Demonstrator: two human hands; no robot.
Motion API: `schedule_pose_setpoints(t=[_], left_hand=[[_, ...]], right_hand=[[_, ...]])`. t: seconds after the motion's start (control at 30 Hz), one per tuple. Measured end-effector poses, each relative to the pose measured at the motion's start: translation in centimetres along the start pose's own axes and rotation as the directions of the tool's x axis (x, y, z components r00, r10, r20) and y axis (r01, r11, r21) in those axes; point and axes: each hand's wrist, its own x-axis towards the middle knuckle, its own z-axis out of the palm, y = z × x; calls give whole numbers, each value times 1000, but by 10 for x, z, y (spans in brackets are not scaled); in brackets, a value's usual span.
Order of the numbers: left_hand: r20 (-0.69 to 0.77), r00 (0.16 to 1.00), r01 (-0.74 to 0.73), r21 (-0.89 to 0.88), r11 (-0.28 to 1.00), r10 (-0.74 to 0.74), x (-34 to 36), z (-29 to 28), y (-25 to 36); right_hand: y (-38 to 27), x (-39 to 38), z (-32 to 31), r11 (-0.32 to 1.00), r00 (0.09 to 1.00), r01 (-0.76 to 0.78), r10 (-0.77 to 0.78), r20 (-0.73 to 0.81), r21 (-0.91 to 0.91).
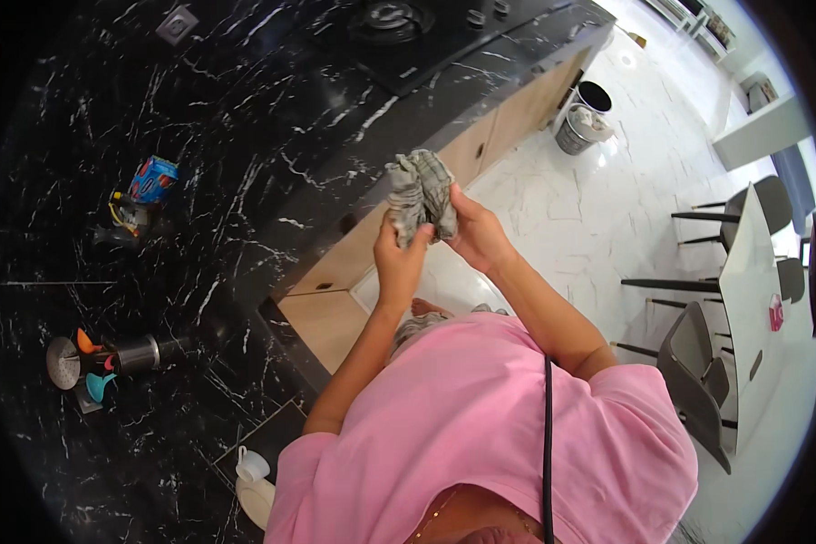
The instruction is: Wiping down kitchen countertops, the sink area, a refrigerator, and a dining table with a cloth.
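Note:
A bunched, grey-and-white patterned cloth (417,189) is held up in front of me, just off the front edge of the black marble counter (326,172). My left hand (401,265) grips its lower left part, with the thumb pressed on the near side. From the right, my right hand (477,234) holds the cloth's other side, the thumb resting along its edge. Folds of fabric hide most fingertips of both hands.
A gas hob (399,27) is set into the counter. Left lie a blue box (153,179) and a utensil holder (136,355). A white cup (252,465) stands lower left. On the floor is a dark bucket (573,138); chairs (698,363) surround a table (760,299) at right.

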Motion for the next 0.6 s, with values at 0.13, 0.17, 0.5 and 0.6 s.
schedule_pose_setpoints(t=[0.13,0.17,0.5,0.6], left_hand=[[70,968,242,-500,832,-239,-12,31,-22],[115,955,277,-682,677,-274,-14,42,-22],[580,801,534,-578,617,-149,-51,170,-16],[617,775,523,-505,687,-136,-54,212,-18]], right_hand=[[-31,-58,-48,923,998,-47,23,66,381],[-39,-75,-62,911,1000,-20,14,16,411],[-132,-254,-164,790,649,592,-585,-487,-160],[-143,-287,-145,707,623,-84,-513,-590,-702]])
